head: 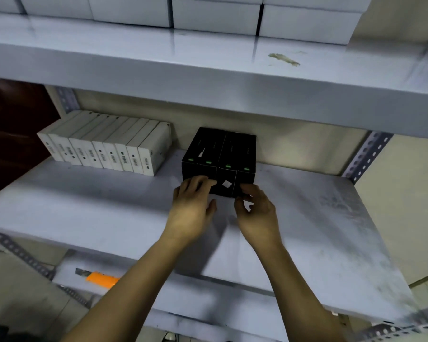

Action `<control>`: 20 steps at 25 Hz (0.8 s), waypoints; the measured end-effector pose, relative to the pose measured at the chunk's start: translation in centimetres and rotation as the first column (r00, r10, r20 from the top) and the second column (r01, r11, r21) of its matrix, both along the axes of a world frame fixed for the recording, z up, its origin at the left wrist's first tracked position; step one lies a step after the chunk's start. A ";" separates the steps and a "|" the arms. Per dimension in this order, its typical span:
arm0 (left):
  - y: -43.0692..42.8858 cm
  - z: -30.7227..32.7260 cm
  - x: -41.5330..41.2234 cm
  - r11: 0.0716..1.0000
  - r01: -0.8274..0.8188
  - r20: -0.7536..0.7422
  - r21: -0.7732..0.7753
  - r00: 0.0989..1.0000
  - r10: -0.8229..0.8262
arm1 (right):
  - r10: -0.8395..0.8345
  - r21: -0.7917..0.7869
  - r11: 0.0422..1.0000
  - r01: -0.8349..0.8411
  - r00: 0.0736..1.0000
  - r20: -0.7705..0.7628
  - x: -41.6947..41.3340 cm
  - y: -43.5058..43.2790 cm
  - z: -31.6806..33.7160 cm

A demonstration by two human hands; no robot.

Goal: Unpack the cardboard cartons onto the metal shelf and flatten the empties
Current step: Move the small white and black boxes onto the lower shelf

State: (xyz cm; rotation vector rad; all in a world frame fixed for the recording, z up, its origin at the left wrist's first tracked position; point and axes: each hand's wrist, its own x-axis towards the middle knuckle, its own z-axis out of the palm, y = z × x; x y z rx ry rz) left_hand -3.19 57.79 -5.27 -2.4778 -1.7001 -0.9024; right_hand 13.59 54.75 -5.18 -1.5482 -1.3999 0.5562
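A block of four black boxes [220, 154] is set side by side on the middle board of the metal shelf [306, 230], close to the back wall. Its front face is touched at the lower left by the lightly bent fingers of the left hand [190, 206]. The right hand [257, 211] is held curled at the lower right corner; whether anything is gripped cannot be told. A small green label [228, 166] is carried on each box top, and a white sticker [226, 184] on the front.

Just left, a row of white boxes [104, 141] is stood on edge, with barcodes too small to read. More white cartons [215, 18] are stacked on the stained upper shelf [158, 62]. An orange utility knife [100, 279] is laid on the board below.
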 end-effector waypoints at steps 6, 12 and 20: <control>-2.3 0.3 -3.3 0.988 -0.118 0.080 -0.098 0.989 0.126 | 0.100 -0.067 0.993 -0.100 0.995 0.000 -3.5 -0.4 0.7; -5.3 0.3 -8.0 0.959 -0.249 0.113 -0.132 0.958 0.265 | 0.222 -0.077 0.973 -0.218 0.974 0.043 -8.8 -0.6 1.5; -9.5 -0.4 -16.1 0.907 -0.368 0.150 -0.205 0.904 0.401 | 0.366 -0.045 0.930 -0.364 0.929 0.056 -17.8 -1.9 1.3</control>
